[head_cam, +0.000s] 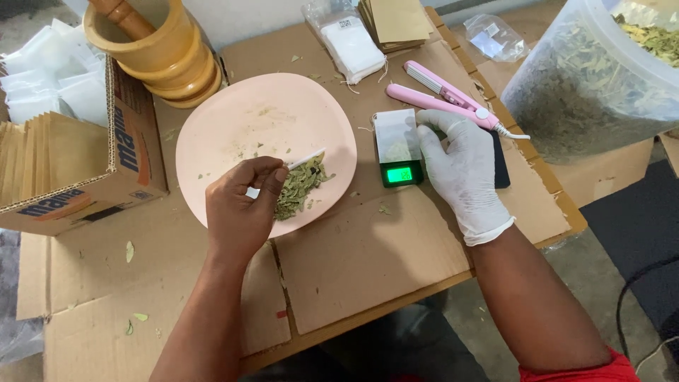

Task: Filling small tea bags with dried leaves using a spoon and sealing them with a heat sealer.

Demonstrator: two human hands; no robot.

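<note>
My bare left hand (242, 205) pinches a small white spoon (304, 160) over a pink plate (233, 134), its tip resting on a pile of dried green leaves (300, 187). My right hand (463, 166), in a white glove, rests beside a small pocket scale (400, 155) with a green lit display. Its fingertips touch the edge of a small clear bag (396, 136) lying on the scale's platform.
A pink flat heat sealer (445, 99) lies behind the scale. At the back stand a wooden mortar with pestle (159, 49), a pack of white sachets (351, 46) and brown pouches (396, 21). A big plastic tub of dried leaves (594, 78) is right; a cardboard box (71, 163) left.
</note>
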